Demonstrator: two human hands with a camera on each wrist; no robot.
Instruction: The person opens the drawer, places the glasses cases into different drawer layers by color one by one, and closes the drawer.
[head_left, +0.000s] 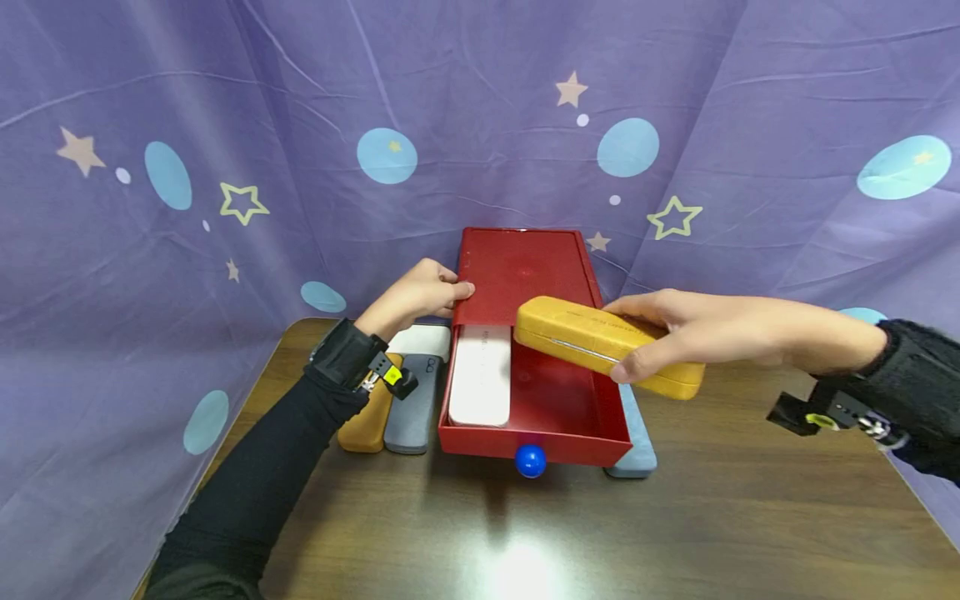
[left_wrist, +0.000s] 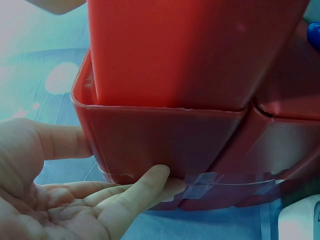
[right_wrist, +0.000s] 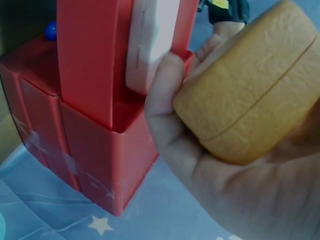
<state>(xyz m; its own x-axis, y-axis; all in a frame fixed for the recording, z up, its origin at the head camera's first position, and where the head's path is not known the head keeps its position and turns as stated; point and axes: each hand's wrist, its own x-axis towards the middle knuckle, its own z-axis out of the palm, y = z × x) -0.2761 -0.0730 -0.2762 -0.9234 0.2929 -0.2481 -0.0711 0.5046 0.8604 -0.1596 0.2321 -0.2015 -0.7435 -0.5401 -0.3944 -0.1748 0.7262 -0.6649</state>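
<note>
Right hand (head_left: 675,333) grips the yellow case (head_left: 607,346), long axis crosswise over the open red drawer (head_left: 558,400) just below. We note the left hand (head_left: 420,292), fingers straight, pressing the box (head_left: 525,262) wall.

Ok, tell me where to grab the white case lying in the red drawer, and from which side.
Take the white case across its long sides near the middle, coming from above. It lies flat along the left wall of the open red drawer, so only the top is free; the inner side has room for fingers.
</note>
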